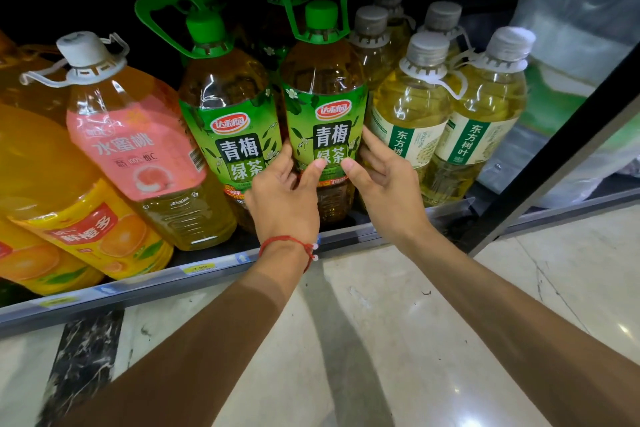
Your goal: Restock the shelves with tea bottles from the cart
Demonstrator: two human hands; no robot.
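A large green-tea bottle [323,107] with a green label, green cap and raised green carry handle stands upright near the front of the bottom shelf [194,274]. My left hand [285,194] grips its lower left side, thumb on the label. My right hand [381,177] holds its lower right side, thumb on the label and fingers wrapped behind. A second identical green-tea bottle [230,121] stands just to its left, and more green handles show behind them.
Pale yellow tea bottles with grey caps [412,121] stand to the right. A pink-label peach drink [138,149] and orange juice bottles [69,211] lean at left. A black shelf post [554,163] slants at right, beside plastic-wrapped stock [581,31]. Marble floor [381,322] lies below.
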